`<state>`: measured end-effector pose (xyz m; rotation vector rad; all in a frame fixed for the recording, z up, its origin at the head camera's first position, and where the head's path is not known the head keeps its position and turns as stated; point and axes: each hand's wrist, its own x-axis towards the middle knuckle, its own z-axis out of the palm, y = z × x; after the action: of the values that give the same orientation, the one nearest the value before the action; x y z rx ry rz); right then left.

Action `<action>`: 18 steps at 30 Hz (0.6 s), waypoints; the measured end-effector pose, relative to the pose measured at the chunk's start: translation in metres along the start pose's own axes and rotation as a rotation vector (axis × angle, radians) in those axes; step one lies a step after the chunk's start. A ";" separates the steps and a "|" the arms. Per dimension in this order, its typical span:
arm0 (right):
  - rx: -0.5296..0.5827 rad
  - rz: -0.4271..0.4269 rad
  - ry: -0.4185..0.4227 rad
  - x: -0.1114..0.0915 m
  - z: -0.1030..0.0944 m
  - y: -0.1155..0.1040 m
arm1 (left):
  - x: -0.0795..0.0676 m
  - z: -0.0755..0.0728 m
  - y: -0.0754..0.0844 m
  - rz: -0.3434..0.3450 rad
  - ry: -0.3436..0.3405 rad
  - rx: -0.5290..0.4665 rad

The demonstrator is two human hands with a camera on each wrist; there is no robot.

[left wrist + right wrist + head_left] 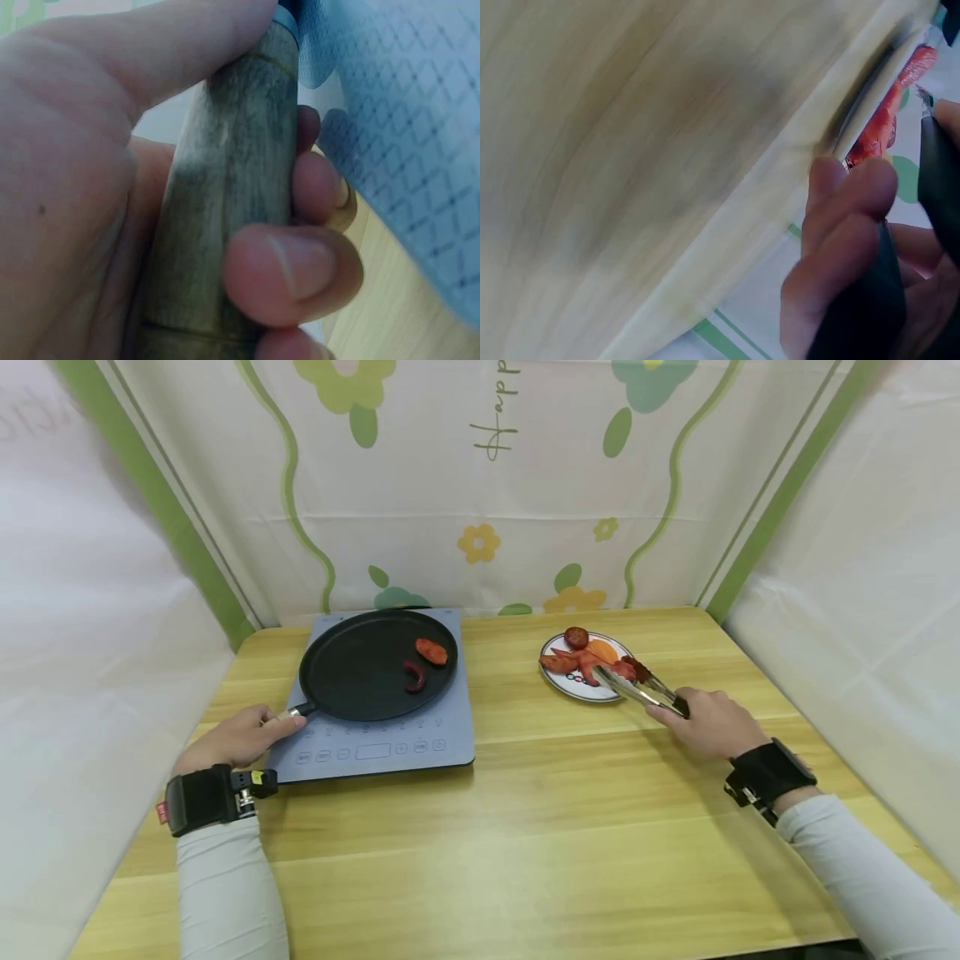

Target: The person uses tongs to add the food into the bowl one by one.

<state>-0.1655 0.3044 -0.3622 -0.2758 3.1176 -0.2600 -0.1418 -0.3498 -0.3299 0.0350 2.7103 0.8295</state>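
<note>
My left hand (243,737) grips the handle of a flat black frying pan (360,668); up close, the handle (232,172) is brownish wood with fingers curled round it. Inside the pan lie an orange-red oval piece (431,652) and a dark red curved piece (414,678). Over at the right, my right hand (712,720) holds metal tongs (637,695) by their black grips. Their spread tips reach over the right side of a white plate (573,692), around a red food piece (622,669). A browned round slice (576,637) and an orange piece (602,651) share the plate.
Beneath the pan is a grey-blue induction cooker (450,752) with a touch panel along its front. Both stand toward the back of a wooden table (510,835). A flower-printed white curtain (420,485) closes off the back, with white sheets at both sides.
</note>
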 end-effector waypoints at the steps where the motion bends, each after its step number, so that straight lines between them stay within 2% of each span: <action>1: 0.009 -0.011 -0.002 0.000 -0.001 0.000 | 0.000 0.000 0.000 0.000 0.002 0.006; 12: -0.061 -0.044 -0.008 0.005 -0.008 -0.004 | -0.003 0.000 -0.002 0.017 0.019 -0.004; 18: -0.034 -0.057 -0.014 -0.004 -0.011 -0.008 | -0.005 0.001 0.001 0.007 0.022 0.003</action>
<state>-0.1607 0.2985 -0.3502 -0.3650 3.1061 -0.2042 -0.1368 -0.3491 -0.3287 0.0362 2.7332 0.8333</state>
